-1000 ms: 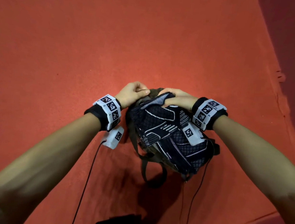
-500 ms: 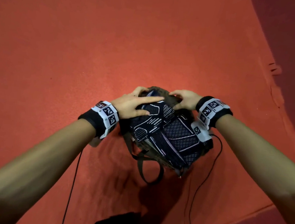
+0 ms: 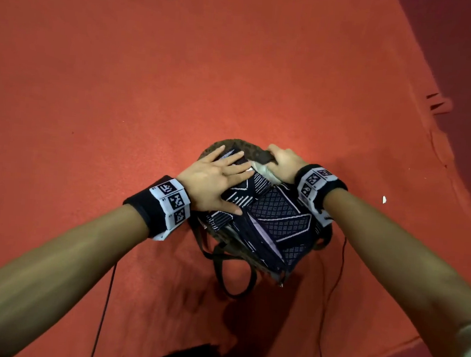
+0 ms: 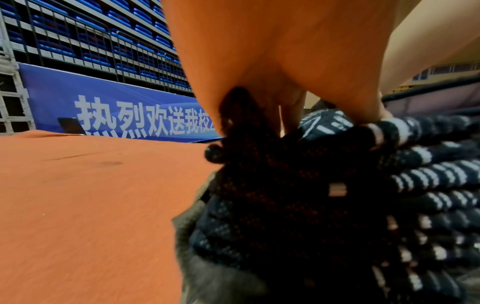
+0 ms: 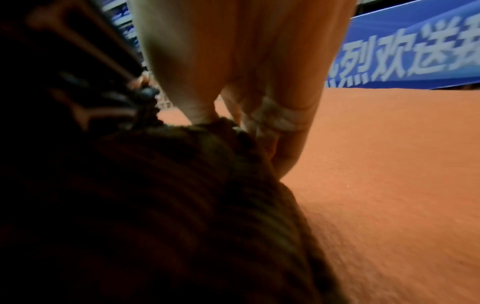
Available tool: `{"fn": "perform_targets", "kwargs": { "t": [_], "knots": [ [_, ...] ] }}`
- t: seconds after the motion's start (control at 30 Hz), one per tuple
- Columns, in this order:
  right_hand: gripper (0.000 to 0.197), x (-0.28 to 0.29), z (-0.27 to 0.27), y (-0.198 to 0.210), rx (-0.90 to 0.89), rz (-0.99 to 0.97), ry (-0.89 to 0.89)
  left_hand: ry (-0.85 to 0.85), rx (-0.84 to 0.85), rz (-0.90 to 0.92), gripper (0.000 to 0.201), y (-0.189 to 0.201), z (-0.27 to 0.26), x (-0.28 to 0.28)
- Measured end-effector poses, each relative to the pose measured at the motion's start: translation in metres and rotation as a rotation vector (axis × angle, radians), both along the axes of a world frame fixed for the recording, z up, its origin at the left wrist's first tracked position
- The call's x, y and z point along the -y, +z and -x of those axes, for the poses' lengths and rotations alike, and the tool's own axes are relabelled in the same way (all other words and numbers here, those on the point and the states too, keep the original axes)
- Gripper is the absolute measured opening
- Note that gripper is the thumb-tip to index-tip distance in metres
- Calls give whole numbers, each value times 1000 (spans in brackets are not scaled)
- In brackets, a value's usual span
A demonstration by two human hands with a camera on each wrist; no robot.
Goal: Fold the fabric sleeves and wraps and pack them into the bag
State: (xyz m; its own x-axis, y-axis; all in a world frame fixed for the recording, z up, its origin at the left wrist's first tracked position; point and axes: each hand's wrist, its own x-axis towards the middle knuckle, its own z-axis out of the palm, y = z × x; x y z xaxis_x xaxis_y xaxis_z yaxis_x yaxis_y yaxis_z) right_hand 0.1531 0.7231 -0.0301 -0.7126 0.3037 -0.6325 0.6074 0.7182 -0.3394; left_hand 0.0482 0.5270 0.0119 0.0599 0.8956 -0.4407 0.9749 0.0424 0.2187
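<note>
A stack of folded dark navy fabric sleeves (image 3: 276, 218) with white patterns fills a brown bag (image 3: 232, 145) on the red floor. My left hand (image 3: 214, 182) lies flat with fingers spread on top of the stack and presses it down; the left wrist view shows those fingers (image 4: 293, 111) on the fabric (image 4: 337, 205). My right hand (image 3: 282, 161) grips the bag's far right rim, fingers curled over the edge. In the right wrist view that hand (image 5: 259, 127) pinches the brown bag's rim (image 5: 221, 131). The bag's dark strap (image 3: 237, 280) loops toward me.
Red carpet (image 3: 123, 85) spreads all around the bag. Its edge runs down the right side beside a darker floor (image 3: 469, 56). A small white scrap (image 3: 384, 200) lies right of my right wrist. Thin black cables (image 3: 104, 309) trail from both wrists. A blue banner (image 4: 103, 107) stands far off.
My left hand let go of the bag's left rim, opened and moved onto the top of the sleeves. My right hand shifted from the stack to the bag's far right rim.
</note>
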Motion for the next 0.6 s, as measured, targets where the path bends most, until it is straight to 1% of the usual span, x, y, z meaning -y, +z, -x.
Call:
{"fn": "perform_targets", "kwargs": {
  "t": [0.03, 0.1, 0.2, 0.3, 0.37, 0.47, 0.53, 0.6],
  "knots": [
    [23, -3, -1, 2, -51, 9, -25, 0, 16, 8, 93, -1, 3, 2],
    [20, -6, 1, 5, -133, -8, -10, 6, 31, 35, 95, -4, 7, 6],
    [20, -1, 13, 5, -146, -93, 62, -5, 7, 75, 100, -7, 8, 16],
    [20, 2, 24, 14, -182, -163, 67, 47, 98, 158, 104, -5, 6, 17],
    [22, 3, 26, 23, -243, -133, 46, 76, 120, 191, 105, -2, 2, 10],
    [26, 3, 27, 42, -346, -102, 71, 49, 97, 200, 102, 2, -1, -3],
    [27, 1, 24, 56, -363, -97, 81, 40, 92, 203, 101, 1, -1, -9],
    [30, -2, 19, 66, -353, -90, 30, 51, 65, 200, 100, -1, -2, -14]
  ]
}}
